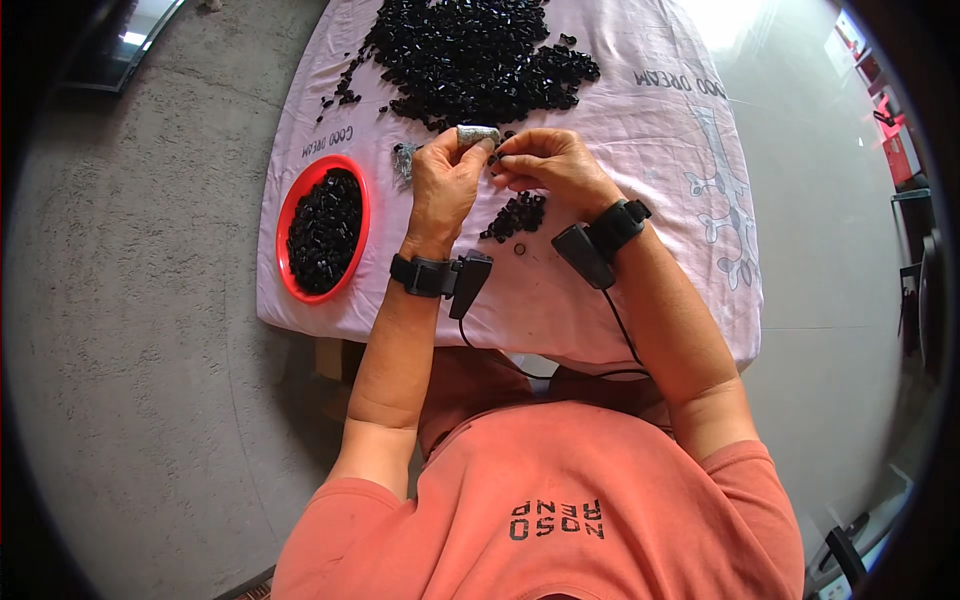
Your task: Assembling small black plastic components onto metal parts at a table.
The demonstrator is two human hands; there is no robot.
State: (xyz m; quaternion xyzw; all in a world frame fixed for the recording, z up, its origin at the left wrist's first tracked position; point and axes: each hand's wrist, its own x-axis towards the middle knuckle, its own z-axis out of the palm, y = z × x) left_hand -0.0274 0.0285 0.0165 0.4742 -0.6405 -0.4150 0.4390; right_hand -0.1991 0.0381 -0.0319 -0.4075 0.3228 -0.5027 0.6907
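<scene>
My left hand (445,185) is closed in a pinch above the cloth-covered table. A short silvery piece (478,133) shows at its index finger; I cannot tell whether it is a wrapping on the finger or a thing held. Close on the right, my right hand (562,168) pinches a small black piece (497,157) between thumb and fingertips, almost touching the left thumb. Below the hands lies a small heap of black plastic pieces (515,215), with a little dark ring (520,249) beside it. Partly behind my left hand sits a small pile of silvery metal bits (403,160).
A large mound of black pieces (470,60) covers the table's far part, with strays on its left. A red oval basin (364,235) full of black pieces stands near the left edge. Cables (625,325) run from the wrist-strapped devices across the table's near edge.
</scene>
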